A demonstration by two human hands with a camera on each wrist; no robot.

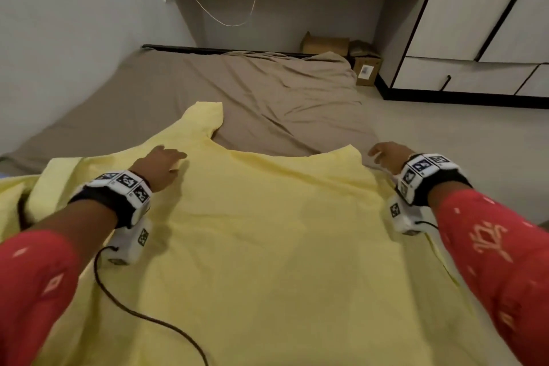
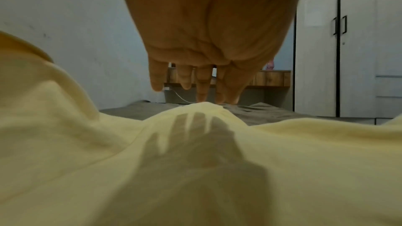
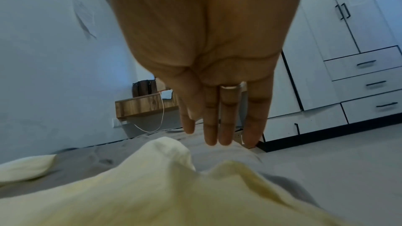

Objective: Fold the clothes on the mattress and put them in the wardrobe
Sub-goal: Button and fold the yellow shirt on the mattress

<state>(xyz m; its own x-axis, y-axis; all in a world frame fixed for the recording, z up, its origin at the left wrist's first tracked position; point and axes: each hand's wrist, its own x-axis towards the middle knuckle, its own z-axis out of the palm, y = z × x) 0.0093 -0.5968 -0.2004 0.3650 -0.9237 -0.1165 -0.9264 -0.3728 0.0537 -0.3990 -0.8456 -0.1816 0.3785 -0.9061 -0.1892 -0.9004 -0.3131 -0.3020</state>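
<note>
Red patterned sleeves [image 1: 38, 285] frame the head view on both sides, each wrist carrying a black band with a white marker-covered camera block [image 1: 124, 187]. Between them a pale yellow cloth garment [image 1: 267, 246] lies spread flat over the near end of the mattress with its brown, wrinkled sheet [image 1: 267, 92], one short sleeve pointing away toward the far wall. The left hand [image 1: 160, 168] rests with straight, relaxed fingers [image 2: 202, 85] on the garment near its neckline; from the left wrist view the fingertips seem just to meet a raised fold of the yellow fabric, though contact is hard to confirm. The right hand [image 1: 386, 156] reaches past the garment's far right corner with its fingers extended and together, a ring [image 3: 230, 86] on one of them, gripping nothing. A thin black cable [image 1: 142, 315] trails across the cloth from the left wrist. Beyond the mattress stands the white wardrobe with black trim and handles [image 1: 475, 24], its doors closed, beside brown cardboard boxes [image 1: 367, 68] on the floor.
</note>
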